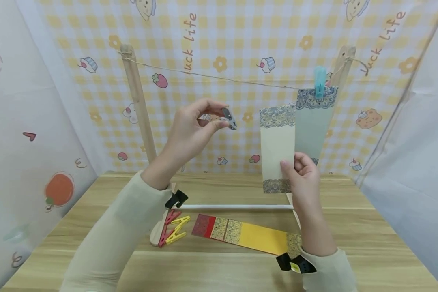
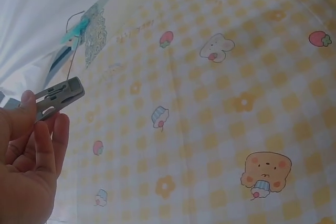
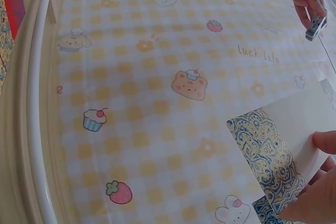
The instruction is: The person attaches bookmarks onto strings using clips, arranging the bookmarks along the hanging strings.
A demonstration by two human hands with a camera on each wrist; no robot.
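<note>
Head view: left hand (image 1: 188, 129) pinches a grey clothespin (image 1: 229, 118) just below the twine line (image 1: 219, 77), right hand (image 1: 302, 172) grips a cream bookmark (image 1: 277, 148) upright beside the hung teal one (image 1: 314, 121) (blue clip (image 1: 319, 81) on it).

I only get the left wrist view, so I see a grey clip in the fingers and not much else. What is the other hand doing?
Observer: The right hand holds a cream paper strip upright, just below the string.
Operator: Anything hanging on that string?
Observer: A blue-grey strip, pinned by a teal clip near the right post.
Operator: Spare clips anywhere?
Observer: Red and yellow clips lie on the table, left of a red and yellow strip.
</note>
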